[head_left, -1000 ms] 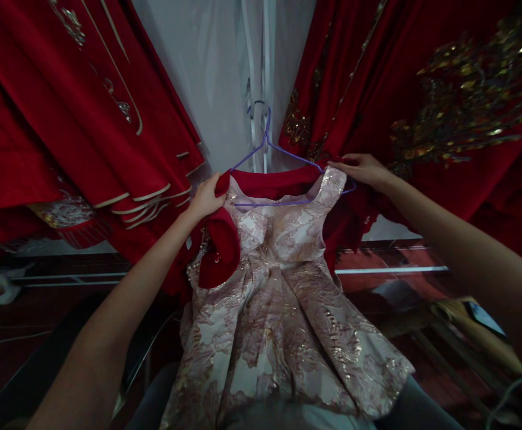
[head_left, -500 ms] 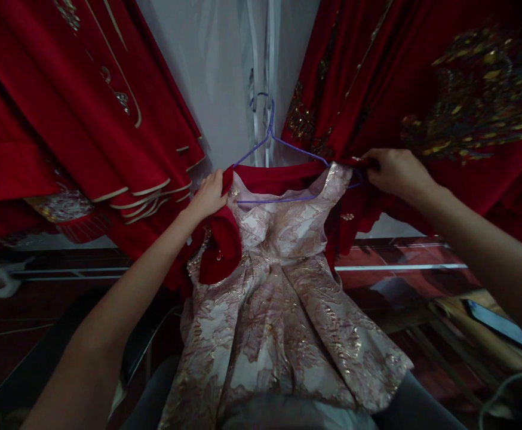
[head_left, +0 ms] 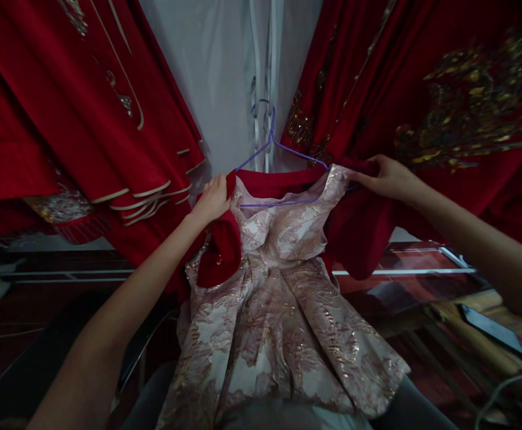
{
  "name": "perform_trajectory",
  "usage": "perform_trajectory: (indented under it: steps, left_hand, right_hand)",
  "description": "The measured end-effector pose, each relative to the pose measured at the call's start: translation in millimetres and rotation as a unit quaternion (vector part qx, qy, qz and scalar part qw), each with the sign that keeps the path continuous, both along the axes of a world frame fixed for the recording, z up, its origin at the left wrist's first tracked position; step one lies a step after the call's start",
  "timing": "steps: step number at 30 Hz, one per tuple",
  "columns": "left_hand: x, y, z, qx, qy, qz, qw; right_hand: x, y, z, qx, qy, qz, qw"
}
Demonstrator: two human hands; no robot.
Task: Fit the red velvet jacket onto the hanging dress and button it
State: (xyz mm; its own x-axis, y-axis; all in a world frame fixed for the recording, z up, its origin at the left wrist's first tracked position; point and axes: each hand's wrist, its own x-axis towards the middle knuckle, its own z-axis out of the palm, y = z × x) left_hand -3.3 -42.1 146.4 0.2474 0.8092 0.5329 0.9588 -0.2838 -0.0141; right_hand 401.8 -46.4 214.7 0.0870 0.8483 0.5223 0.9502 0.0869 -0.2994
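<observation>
A pale pink and gold brocade dress (head_left: 283, 310) hangs on a purple wire hanger (head_left: 254, 156) in front of me. A red garment (head_left: 359, 239) sits on the same hanger behind the dress, and one of its sleeves (head_left: 223, 254) lies folded forward over the dress's left side. My left hand (head_left: 216, 197) is closed on the red fabric at the left shoulder strap. At the right strap (head_left: 336, 179), my right hand (head_left: 389, 177) pinches the red garment's shoulder, its thumb against the strap's end. Some of its fingertips are hidden behind cloth.
Red garments with gold trim (head_left: 153, 143) hang at left, and more with gold sequins (head_left: 476, 113) hang at right. Behind the hanger are a whitish cover (head_left: 202, 77) and white poles. A phone (head_left: 503, 334) lies at lower right, near a white rail (head_left: 404, 272).
My right hand has moved inward to the right strap. The red cloth there now hangs down below the hand instead of being stretched outward. My left hand has barely moved.
</observation>
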Motion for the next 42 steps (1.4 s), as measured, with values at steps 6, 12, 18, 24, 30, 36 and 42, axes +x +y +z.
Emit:
perform_trajectory:
  steps: [6,12,18,24,30,36,42]
  left_hand:
    - [15,-22,4.9,0.004,0.005,0.057,0.998]
    - [12,-27,4.8,0.021,-0.030,0.054,0.998]
    - [-10,-33,10.7,0.078,-0.089,0.017,0.993]
    - [-18,-54,5.3,0.061,-0.172,0.022,0.983]
    - [-11,-45,21.2,0.036,-0.288,0.051,0.956]
    - [62,-29,12.8,-0.044,-0.344,-0.145,0.927]
    - [79,-30,-29.3,-0.085,-0.407,-0.205,0.886]
  right_hand:
    - [-76,-25,-34.5,0.102,-0.098,-0.038,0.989]
    - [-166,-60,-96.2,0.001,-0.065,0.240,0.969]
    - [-154,-44,-79.6,0.098,0.137,0.312,0.935]
    - [-130,-22,-64.0,0.081,0.208,0.292,0.930]
    - [-138,-5,-59.9,0.035,0.226,0.289,0.930]
    - [-170,0,-77.4,-0.040,0.334,0.382,0.860]
    - [-164,-12,-90.7,-0.100,0.432,0.406,0.799]
